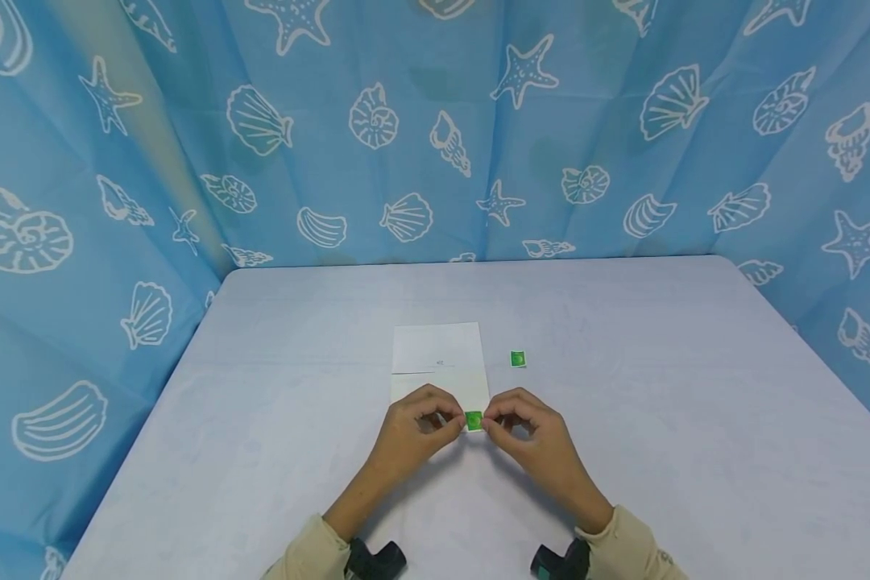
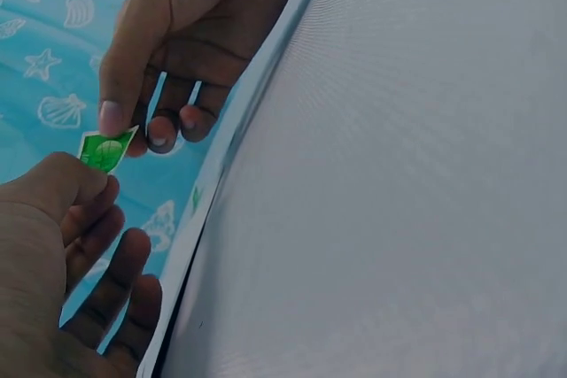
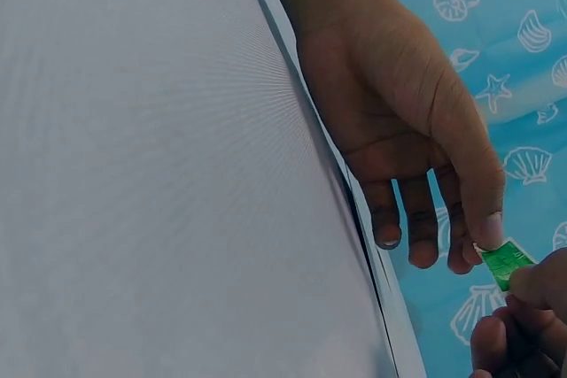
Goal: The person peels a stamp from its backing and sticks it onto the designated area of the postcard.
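Between both hands, low over the front edge of a white sheet of paper (image 1: 438, 346), is a small green stamp-like square (image 1: 474, 420) with a white border. My left hand (image 1: 419, 425) pinches its left edge between thumb and fingertips. At the opposite edge my right hand (image 1: 529, 423) pinches it the same way. The left wrist view shows the green square (image 2: 104, 153) held by both thumbs, the other fingers loosely bent. A second, similar green square (image 1: 518, 359) lies on the table to the right of the paper. My left hand hides the paper's near left corner.
A pale white table (image 1: 660, 387) spreads out on all sides of the hands. Blue curtains (image 1: 435, 161) with white shells and starfish hang behind it and down both sides. Dark wrist cameras (image 1: 377, 560) sit by the beige sleeves (image 1: 312, 552) at the front.
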Motion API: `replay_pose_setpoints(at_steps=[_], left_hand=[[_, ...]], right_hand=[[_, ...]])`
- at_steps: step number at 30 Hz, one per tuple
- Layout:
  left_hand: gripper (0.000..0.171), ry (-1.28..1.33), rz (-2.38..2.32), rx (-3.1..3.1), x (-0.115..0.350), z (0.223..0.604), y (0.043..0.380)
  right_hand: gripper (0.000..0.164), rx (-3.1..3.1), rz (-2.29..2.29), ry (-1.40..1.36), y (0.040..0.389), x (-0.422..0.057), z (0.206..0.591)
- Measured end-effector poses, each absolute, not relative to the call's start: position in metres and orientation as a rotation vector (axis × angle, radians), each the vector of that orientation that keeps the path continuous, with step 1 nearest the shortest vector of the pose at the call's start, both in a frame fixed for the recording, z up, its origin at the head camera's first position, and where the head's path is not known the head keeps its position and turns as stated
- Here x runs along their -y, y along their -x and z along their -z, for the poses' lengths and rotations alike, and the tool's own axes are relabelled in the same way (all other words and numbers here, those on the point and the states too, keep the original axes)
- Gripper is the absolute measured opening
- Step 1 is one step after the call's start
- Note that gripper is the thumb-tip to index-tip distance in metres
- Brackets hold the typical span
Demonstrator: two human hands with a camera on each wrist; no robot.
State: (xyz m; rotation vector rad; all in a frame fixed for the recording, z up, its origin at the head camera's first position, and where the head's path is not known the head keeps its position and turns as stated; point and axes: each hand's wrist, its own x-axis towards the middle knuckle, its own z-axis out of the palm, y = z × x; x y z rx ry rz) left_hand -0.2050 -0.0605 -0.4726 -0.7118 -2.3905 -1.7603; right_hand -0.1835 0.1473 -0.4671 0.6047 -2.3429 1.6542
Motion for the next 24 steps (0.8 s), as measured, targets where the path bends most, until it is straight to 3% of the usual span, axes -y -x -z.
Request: replay_pose_setpoints(at_steps=[5, 19, 24], left_hand=[[0.005, 0.703, 1.656, 2.342, 0.073, 0.481, 0.22], [0.009, 0.479, 1.485, 2.327, 0.116, 0.481, 0.253], [0.011, 0.46, 1.439, 2.357, 0.12, 0.483, 0.261]], right_hand=[[0.008, 2.336, -1.626, -0.6, 0.19, -0.153, 0.483], [0.008, 2.373, -1.607, -0.525, 0.182, -0.144, 0.458], [0.008, 2.378, -1.633, -0.507, 0.187, -0.148, 0.472]])
